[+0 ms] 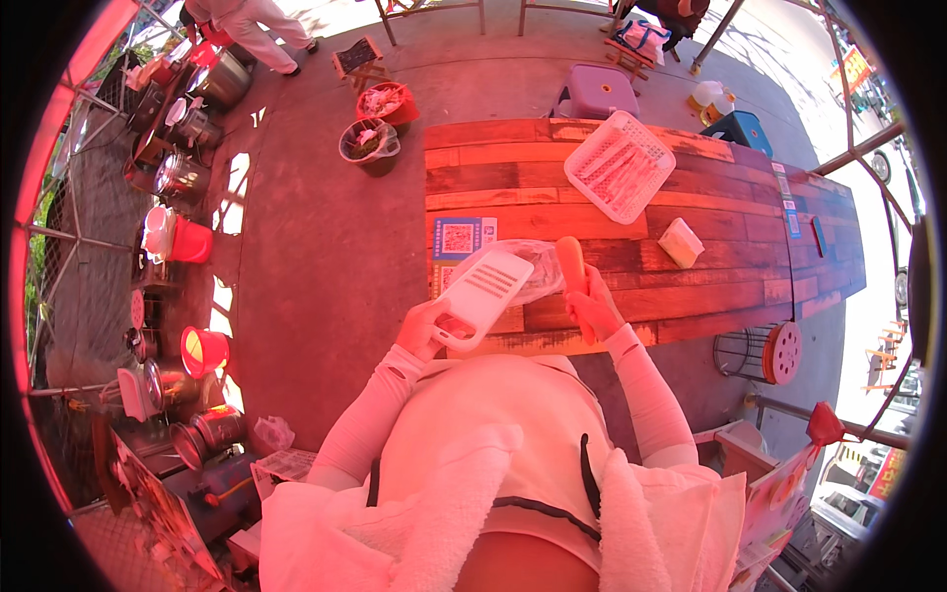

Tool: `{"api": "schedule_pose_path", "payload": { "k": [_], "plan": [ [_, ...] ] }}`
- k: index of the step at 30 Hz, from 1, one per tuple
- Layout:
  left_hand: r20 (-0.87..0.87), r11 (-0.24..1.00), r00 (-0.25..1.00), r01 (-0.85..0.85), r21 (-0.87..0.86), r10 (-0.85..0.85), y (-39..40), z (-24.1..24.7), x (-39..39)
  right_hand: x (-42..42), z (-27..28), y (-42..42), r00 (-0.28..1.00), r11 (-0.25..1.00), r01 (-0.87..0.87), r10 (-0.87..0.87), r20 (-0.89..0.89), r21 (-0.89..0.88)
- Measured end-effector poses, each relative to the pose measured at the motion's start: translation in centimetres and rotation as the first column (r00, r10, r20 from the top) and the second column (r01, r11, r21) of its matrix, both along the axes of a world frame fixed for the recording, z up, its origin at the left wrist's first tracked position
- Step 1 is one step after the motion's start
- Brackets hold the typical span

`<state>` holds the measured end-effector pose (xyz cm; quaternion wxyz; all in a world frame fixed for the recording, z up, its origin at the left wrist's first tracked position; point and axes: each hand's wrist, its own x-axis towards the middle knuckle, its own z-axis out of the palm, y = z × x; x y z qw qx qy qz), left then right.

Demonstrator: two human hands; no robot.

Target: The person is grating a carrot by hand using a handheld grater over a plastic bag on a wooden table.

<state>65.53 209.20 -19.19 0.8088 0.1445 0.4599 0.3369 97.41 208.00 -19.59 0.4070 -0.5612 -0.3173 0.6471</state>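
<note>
A white plastic hand grater (490, 285), tilted, is gripped at its handle end by my left hand (422, 329). My right hand (594, 303) is closed around a carrot (571, 263), held upright to the right of the grater. Under and between the two lies a clear plastic bag (546, 270) on the wood-plank table (710, 285); what it holds cannot be made out. Both hands are at the table's near edge, and the carrot and grater are apart.
A pink-lit plastic basket of long thin packets (620, 169) and a pack of tissues (681, 243) lie on the table. Around it stand a plastic stool (601, 90), a round-topped stool (780, 354) and waste bins (370, 146). Pots (181, 177) line the left; a person (255, 29) stands beyond.
</note>
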Motion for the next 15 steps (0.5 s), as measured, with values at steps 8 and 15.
{"api": "schedule_pose_path", "payload": {
  "k": [8,15],
  "plan": [
    [0.037,0.999,0.999,-0.025,-0.024,0.026,-0.2,-2.2,2.3,-0.6,1.6,0.3,0.977,0.982,-0.185,0.179,0.117,0.043],
    [0.036,1.0,0.999,-0.003,-0.027,0.004,-0.9,-2.1,4.1,-1.6,1.6,1.0,0.956,0.959,-0.284,0.283,-0.08,-0.003]
  ]
}}
